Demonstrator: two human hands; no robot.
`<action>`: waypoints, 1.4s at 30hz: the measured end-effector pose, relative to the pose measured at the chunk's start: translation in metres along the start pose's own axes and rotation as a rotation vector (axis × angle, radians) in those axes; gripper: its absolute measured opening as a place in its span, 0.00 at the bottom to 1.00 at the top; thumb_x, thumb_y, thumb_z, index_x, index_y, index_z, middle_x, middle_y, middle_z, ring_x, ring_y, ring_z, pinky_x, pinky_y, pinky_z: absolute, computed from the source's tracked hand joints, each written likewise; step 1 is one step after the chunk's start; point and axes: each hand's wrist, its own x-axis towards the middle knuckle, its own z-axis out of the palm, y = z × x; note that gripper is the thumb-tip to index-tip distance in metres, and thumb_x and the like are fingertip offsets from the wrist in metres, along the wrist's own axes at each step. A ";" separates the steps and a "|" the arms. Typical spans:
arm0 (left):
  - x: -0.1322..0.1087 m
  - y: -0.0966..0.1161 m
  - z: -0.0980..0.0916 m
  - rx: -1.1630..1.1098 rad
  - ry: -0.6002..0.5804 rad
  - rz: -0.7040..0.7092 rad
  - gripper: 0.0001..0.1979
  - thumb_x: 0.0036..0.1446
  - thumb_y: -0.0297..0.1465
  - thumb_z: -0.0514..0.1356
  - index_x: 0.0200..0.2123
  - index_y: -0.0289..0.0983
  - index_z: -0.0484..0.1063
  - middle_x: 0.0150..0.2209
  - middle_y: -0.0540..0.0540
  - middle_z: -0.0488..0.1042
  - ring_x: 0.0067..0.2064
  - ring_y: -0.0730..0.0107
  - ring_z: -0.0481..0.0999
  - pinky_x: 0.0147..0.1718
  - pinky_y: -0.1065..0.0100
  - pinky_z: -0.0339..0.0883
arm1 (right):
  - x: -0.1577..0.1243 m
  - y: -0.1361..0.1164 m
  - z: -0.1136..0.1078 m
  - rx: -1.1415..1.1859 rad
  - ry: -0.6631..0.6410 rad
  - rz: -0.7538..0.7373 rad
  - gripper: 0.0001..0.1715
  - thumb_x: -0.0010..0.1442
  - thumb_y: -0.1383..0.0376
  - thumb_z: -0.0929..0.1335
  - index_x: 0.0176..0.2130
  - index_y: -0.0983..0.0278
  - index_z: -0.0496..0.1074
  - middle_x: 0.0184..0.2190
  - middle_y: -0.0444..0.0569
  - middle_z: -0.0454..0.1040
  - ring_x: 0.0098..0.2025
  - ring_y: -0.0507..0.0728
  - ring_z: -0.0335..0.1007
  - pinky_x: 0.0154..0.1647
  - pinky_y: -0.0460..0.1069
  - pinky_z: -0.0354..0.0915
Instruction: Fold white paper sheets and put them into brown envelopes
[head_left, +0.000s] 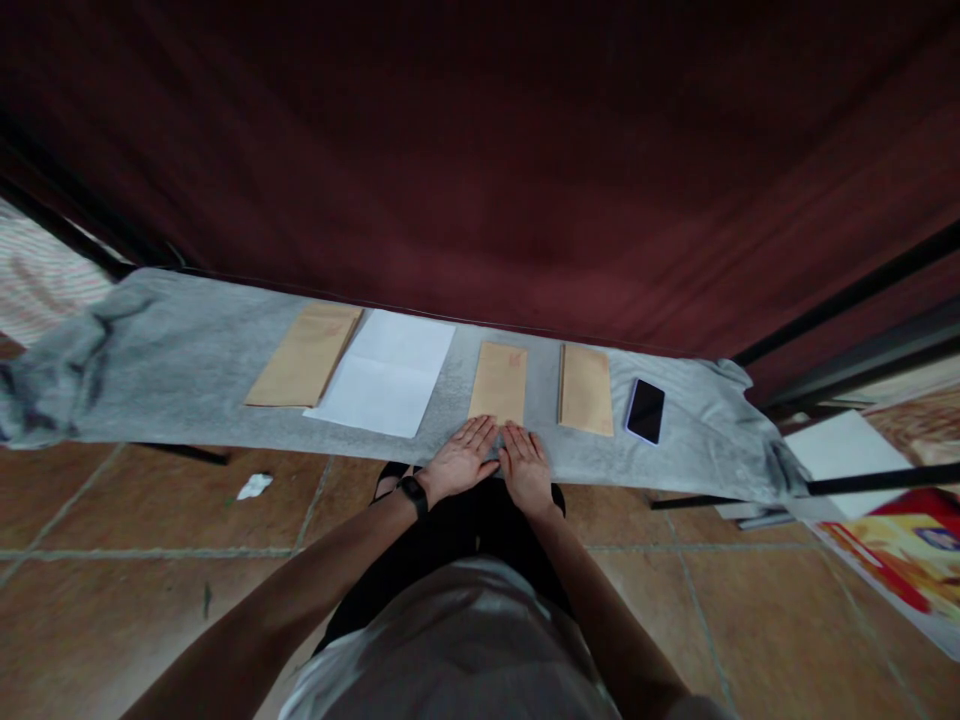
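Note:
My left hand (463, 457) and my right hand (523, 465) lie flat, fingers stretched, side by side on the grey cloth (187, 360) over a narrow table. Their fingertips touch the near end of a small brown envelope (499, 383). A second small brown envelope (586, 389) lies to its right, apart from my hands. Further left sit a white sheet of paper (386, 372) and a larger brown envelope (306, 355) partly under it. A black watch sits on my left wrist.
A dark phone (646, 410) lies on the cloth at the right. A dark red curtain (480, 170) hangs behind the table. Brown floor tiles lie below, with a white scrap (254, 486) at the left. White and coloured printed sheets (900, 550) lie at the right.

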 end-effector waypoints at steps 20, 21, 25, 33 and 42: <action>0.070 -0.010 0.020 0.029 -0.067 -0.199 0.29 0.69 0.34 0.41 0.71 0.33 0.52 0.72 0.40 0.50 0.74 0.59 0.44 0.70 0.52 0.41 | -0.002 0.002 0.004 -0.047 0.139 0.026 0.25 0.71 0.63 0.60 0.64 0.65 0.67 0.63 0.53 0.68 0.66 0.60 0.63 0.71 0.58 0.50; 0.078 -0.013 0.022 0.026 -0.073 -0.211 0.29 0.69 0.35 0.41 0.71 0.33 0.51 0.72 0.41 0.50 0.74 0.59 0.44 0.71 0.51 0.40 | -0.002 0.001 0.004 -0.044 0.143 0.031 0.25 0.71 0.63 0.60 0.63 0.65 0.67 0.63 0.53 0.69 0.65 0.60 0.64 0.71 0.58 0.50; 0.108 -0.024 0.026 0.024 -0.085 -0.254 0.31 0.69 0.38 0.43 0.71 0.34 0.50 0.73 0.41 0.49 0.74 0.57 0.42 0.71 0.49 0.36 | 0.000 0.001 0.003 -0.039 0.147 0.020 0.25 0.71 0.64 0.60 0.65 0.65 0.65 0.62 0.53 0.69 0.65 0.60 0.64 0.70 0.59 0.51; 0.163 -0.049 0.028 0.015 -0.073 -0.330 0.33 0.69 0.45 0.42 0.72 0.36 0.49 0.73 0.42 0.46 0.74 0.53 0.38 0.69 0.42 0.31 | 0.002 -0.001 0.000 -0.047 0.153 0.017 0.28 0.71 0.65 0.60 0.68 0.62 0.60 0.64 0.51 0.67 0.65 0.58 0.63 0.70 0.59 0.52; 0.198 -0.058 0.019 -0.032 -0.120 -0.392 0.33 0.68 0.47 0.43 0.72 0.41 0.47 0.74 0.46 0.45 0.74 0.52 0.38 0.68 0.38 0.31 | 0.004 -0.002 -0.002 -0.038 0.141 0.021 0.27 0.71 0.66 0.60 0.66 0.62 0.62 0.66 0.50 0.64 0.66 0.59 0.62 0.69 0.59 0.52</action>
